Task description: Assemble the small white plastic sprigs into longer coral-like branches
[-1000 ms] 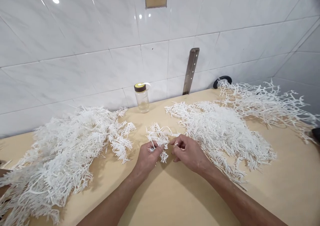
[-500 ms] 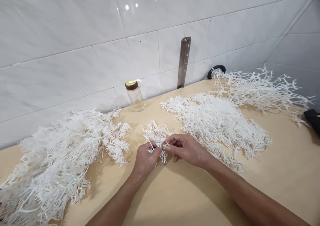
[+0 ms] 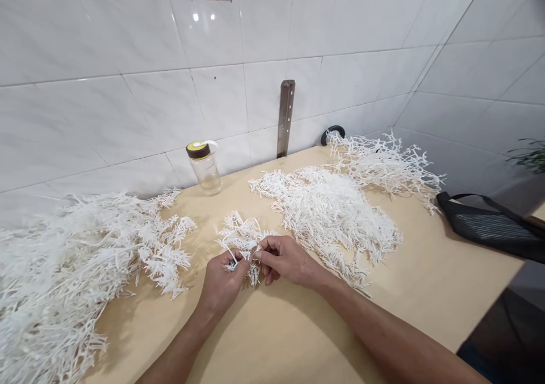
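My left hand [image 3: 223,279] is closed on a small white artificial branch [image 3: 242,231], its thumb pressed against the stem. From the right, my right hand [image 3: 283,259] pinches a part of the same branch between thumb and fingertips. The two hands almost meet above the table, and the exact spot they grip is partly hidden by the fingers. Thin, many-tipped sprigs and a looped strand stick out behind and below the hands. Nearest on the right lies a pile of white sprigs [image 3: 336,208]; a larger white heap [image 3: 97,248] spreads out on the left.
A clear bottle [image 3: 206,171] with a dark and yellow lid stands by the tiled wall. Behind the right pile lie coarser white branches [image 3: 387,160] beside a black ring-shaped object [image 3: 332,134]. A metal bracket [image 3: 285,117] is upright at the wall. A black mesh item [image 3: 489,225] sits at the table's right edge.
The view has swung to the right, bringing more of the black mesh item and some green leaves into sight. Both hands keep nearly the same hold on the branch.
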The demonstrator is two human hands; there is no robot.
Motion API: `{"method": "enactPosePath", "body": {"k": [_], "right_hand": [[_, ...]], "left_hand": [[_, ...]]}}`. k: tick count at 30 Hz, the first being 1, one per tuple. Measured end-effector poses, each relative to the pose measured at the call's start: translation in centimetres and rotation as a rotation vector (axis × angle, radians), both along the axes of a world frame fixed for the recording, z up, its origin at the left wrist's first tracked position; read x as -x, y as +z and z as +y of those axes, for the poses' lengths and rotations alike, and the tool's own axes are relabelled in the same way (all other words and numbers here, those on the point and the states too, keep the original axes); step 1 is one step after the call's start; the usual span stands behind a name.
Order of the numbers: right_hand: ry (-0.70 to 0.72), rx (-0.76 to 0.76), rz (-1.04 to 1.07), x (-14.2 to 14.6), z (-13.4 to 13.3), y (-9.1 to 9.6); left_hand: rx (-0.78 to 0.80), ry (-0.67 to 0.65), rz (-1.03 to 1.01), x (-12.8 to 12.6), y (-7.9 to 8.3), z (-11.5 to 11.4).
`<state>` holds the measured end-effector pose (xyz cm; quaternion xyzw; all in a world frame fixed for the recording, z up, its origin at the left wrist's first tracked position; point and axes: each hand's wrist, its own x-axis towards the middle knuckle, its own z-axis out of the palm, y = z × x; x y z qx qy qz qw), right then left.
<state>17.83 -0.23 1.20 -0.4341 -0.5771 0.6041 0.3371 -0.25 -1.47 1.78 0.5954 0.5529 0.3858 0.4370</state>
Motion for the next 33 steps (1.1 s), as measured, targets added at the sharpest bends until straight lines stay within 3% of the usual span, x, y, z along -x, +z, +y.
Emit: {"method": "enactPosePath", "body": {"k": [8,14,24,33], "right_hand": [[0.007,0.089,0.078,-0.2,0.2,-0.1],[0.055,0.166,0.154,-0.1,0.3,-0.4],[0.004,-0.005,-0.117,-0.2,-0.1,0.5],[-0.027,-0.285,-0.387,0.6,-0.9,1.1]], "left_hand": [[-0.002,-0.009,-0.067,0.4,0.1,-0.2],[0.082,-0.052,-0.139,0.8,0.3,0.1],[0.102,0.002,-0.055,0.7,0.3,0.1],[0.095,0.021,0.043,0.3,-0.1,-0.1]]}}
